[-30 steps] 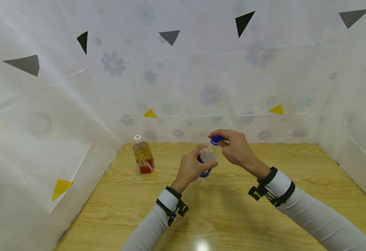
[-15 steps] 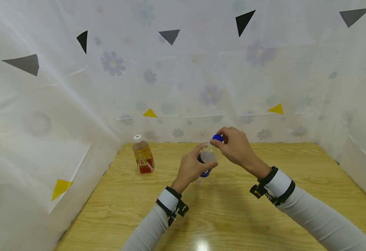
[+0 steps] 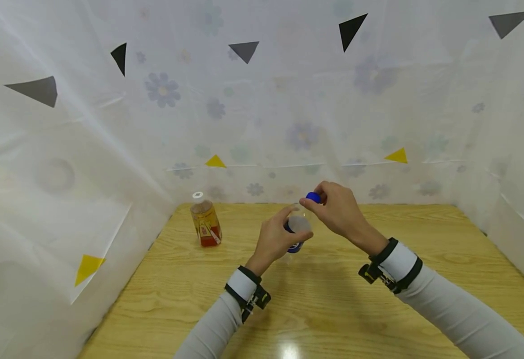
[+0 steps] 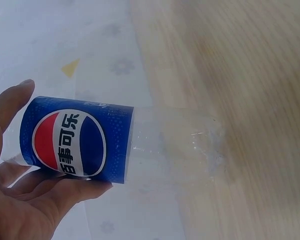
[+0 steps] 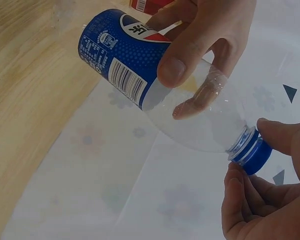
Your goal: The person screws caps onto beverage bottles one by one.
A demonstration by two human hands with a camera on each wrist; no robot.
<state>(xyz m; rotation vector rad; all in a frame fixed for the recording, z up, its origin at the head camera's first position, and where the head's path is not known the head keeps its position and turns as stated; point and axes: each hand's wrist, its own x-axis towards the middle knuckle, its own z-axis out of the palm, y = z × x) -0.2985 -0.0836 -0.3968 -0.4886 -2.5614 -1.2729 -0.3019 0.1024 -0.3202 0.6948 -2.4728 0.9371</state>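
My left hand (image 3: pixel 273 239) grips a clear plastic Pepsi bottle (image 4: pixel 77 140) around its blue label, with the thumb on one side and the fingers on the other. No liquid shows inside the bottle. It leans slightly in the head view, its clear base close over the wooden table. My right hand (image 3: pixel 338 209) pinches the blue bottle cap (image 5: pixel 255 155) between thumb and fingers. The cap sits at the bottle's neck (image 5: pixel 240 140), in line with it. In the right wrist view, the left thumb and a finger lie around the bottle's shoulder.
A second bottle (image 3: pixel 205 224) with a white cap, a yellow-and-red label and amber contents stands upright at the table's back left. The wooden table (image 3: pixel 334 304) meets pale floral sheeting (image 3: pixel 262 114) at its back and sides. Both wrists carry strapped cameras.
My right hand has turned about the blue cap: its thumb has swung to the near left side and the fingers have curled behind. The left hand and bottle have stayed nearly still.
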